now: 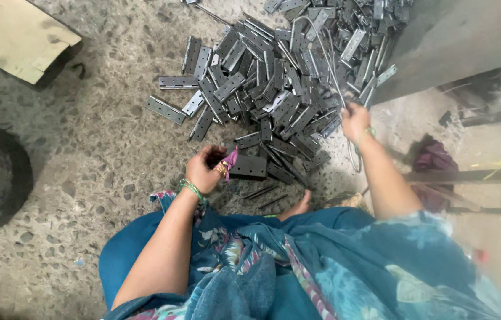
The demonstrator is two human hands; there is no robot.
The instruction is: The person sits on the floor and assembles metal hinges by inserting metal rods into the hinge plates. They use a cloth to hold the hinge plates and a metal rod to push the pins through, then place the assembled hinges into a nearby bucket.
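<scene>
The pile of metal hinges [286, 89] runs off the top edge. The right hand [354, 120] is motion-blurred, so its grip on the wire [327, 56] is unclear. The left hand [206, 169] hides one end of a dark hinge [249, 166].

The light is soft and rather dim, like daylight indoors, with no strong direction. Shadows are weak; the darkest lie at the left edge and under the cardboard sheet [16, 32] in the upper left. The pile of metal hinges [280, 83] shows a dull sheen without glare. The centre is fairly sharp, but the right edge and lower right corner are blurred and stretched.
</scene>
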